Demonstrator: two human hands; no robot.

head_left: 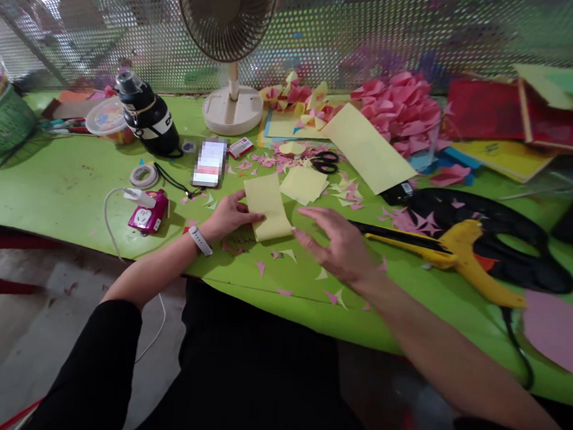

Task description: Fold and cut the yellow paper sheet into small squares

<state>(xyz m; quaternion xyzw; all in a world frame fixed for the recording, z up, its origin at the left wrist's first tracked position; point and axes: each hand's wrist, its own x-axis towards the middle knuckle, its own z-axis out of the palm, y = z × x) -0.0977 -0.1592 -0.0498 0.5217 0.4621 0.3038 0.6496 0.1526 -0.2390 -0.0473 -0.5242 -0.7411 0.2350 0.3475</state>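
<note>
My left hand [229,215] pinches the left edge of a folded pale yellow paper strip [268,207] lying on the green table [58,188]. A white band sits on that wrist. My right hand [337,243] hovers just right of the strip, fingers stretched flat and apart, holding nothing. Another yellow square [303,184] and a long yellow sheet [367,148] lie behind. Pink and yellow paper scraps are scattered around both hands.
A yellow glue gun [456,256] lies to the right beside black scissors [491,226]. Small scissors [325,161], a phone [209,163], tape roll [143,176], pink charger [147,215], black bottle [147,116], fan [231,49], green basket [1,123] and pink paper flowers [400,111] stand behind.
</note>
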